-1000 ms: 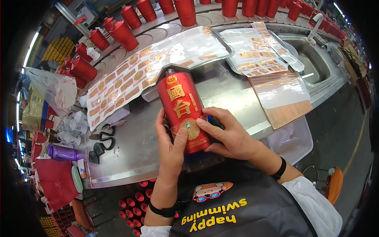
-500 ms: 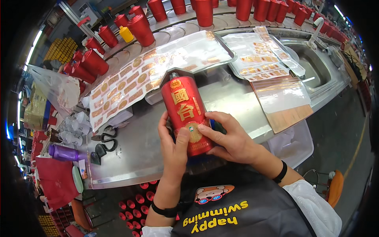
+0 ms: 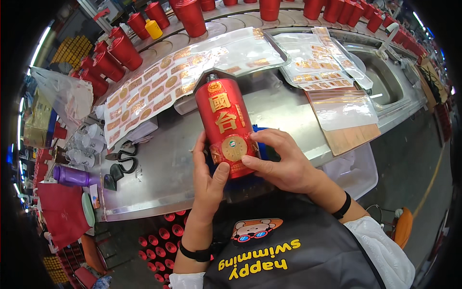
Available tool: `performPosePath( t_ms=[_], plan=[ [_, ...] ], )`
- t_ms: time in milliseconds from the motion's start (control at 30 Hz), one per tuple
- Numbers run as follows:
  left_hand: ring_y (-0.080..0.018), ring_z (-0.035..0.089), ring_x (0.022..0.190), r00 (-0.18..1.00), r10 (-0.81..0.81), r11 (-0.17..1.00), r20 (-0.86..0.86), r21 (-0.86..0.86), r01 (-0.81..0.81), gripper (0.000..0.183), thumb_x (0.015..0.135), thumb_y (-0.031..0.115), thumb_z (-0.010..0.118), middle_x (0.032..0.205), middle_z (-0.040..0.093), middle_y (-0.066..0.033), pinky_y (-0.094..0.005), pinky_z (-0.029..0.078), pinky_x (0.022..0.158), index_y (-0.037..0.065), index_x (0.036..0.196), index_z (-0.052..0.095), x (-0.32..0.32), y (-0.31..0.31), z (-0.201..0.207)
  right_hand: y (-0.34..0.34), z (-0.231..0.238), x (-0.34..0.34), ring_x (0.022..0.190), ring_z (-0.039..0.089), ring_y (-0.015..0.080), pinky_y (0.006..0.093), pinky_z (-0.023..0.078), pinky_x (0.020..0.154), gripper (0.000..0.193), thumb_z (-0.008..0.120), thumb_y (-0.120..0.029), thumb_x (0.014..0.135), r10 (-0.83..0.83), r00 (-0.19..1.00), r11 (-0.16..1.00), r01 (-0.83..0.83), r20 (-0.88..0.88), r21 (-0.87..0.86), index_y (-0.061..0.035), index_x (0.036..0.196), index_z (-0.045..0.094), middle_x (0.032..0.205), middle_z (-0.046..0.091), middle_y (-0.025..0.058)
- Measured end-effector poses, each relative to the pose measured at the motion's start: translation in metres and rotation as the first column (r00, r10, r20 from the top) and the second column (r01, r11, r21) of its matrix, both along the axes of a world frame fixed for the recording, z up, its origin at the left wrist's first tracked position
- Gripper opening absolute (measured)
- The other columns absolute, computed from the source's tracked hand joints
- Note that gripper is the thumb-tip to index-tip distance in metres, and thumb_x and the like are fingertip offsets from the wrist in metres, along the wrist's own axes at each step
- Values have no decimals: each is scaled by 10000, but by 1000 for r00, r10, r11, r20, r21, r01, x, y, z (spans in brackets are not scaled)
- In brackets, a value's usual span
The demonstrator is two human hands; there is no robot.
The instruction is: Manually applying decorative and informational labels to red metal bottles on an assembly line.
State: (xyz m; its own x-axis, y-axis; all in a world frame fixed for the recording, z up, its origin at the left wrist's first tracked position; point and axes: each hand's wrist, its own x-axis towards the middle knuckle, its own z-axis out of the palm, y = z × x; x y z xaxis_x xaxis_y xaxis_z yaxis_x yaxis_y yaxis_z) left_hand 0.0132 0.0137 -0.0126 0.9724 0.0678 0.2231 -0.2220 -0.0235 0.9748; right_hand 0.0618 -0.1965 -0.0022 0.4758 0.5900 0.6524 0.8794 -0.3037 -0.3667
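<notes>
Since the earlier frame, the tapering metallic-red bottles [image 3: 191,19] on the curved grey slatted conveyor [image 3: 168,41] have shifted rightward, and both thumbs sit lower against the held red cylindrical bottle [image 3: 222,120], so its round gold label [image 3: 235,149] shows more fully. That bottle is between the 2 hands, above the near edge of the brushed-metal surface [image 3: 161,176], its neck pointing away from the person; it seems to rest in a dark angular holder [image 3: 198,79], though most of that is hidden. The left hand [image 3: 206,178] is gripping the lower left side, thumb on the front; the right hand [image 3: 284,164] is gripping the lower right, its thumb at the disc's lower edge and its index fingertip at the bottle's side. As for progress, the disc is already on and looks flat, so this bottle's front appears close to finished; whether the label's edges are fully down cannot be told under the fingers. The neck is uncapped, and plenty of gold labels remain on the large white backing sheet [image 3: 144,91], which also has bare stretches. The bottle itself looks clean and evenly red, with 2 large gold characters, a gold emblem near the shoulder and a small green-and-white dot inside the disc.
</notes>
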Motion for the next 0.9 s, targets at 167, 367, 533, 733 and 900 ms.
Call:
performPosePath(
  t_ms=[167, 367, 533, 733, 900],
  plan=[
    [-233, 387, 1324, 1000, -18, 999, 0, 49, 18, 845, 917, 421, 636, 1449, 366, -153, -362, 283, 1121, -11, 1505, 209, 0, 5, -4, -3, -1, -1, 1181, 522, 348, 445, 447, 963, 632, 803, -83, 677, 25, 1000, 999, -25, -1, 31, -180, 1274, 619, 1321, 517, 153],
    [-250, 341, 1359, 996, -83, 982, -20, -170, 78, 861, 919, 453, 640, 1451, 356, -165, -375, 254, 1135, -22, 1499, 218, -1, 2, -1, -8, -3, 0, 1184, 516, 369, 466, 439, 963, 714, 792, -75, 694, 23, 995, 996, -15, -94, 84, -121, 1360, 537, 1322, 504, 179],
    [-245, 365, 1331, 1000, -25, 999, -5, -47, 24, 839, 915, 394, 663, 1446, 365, -162, -373, 270, 1124, -26, 1493, 224, 0, 0, 1, -9, -6, -2, 1186, 513, 372, 475, 430, 971, 721, 796, -82, 693, 32, 996, 997, -27, -80, 69, -141, 1362, 536, 1334, 496, 176],
    [-259, 365, 1333, 999, -47, 998, -14, -32, 46, 850, 875, 324, 693, 1434, 366, -173, -383, 272, 1125, -28, 1491, 226, 3, 2, 8, -10, -6, -2, 1181, 514, 374, 474, 431, 972, 712, 799, -82, 688, 20, 997, 999, -16, -74, 45, -159, 1350, 548, 1336, 494, 170],
    [-293, 363, 1342, 993, 54, 959, 104, 271, -81, 842, 840, 267, 697, 1434, 353, -204, -401, 265, 1131, -39, 1480, 243, 12, -4, 16, -10, -5, -3, 1169, 524, 368, 473, 440, 966, 683, 803, -79, 681, 24, 997, 998, -19, -76, 64, -162, 1320, 577, 1327, 503, 165]
  ],
)
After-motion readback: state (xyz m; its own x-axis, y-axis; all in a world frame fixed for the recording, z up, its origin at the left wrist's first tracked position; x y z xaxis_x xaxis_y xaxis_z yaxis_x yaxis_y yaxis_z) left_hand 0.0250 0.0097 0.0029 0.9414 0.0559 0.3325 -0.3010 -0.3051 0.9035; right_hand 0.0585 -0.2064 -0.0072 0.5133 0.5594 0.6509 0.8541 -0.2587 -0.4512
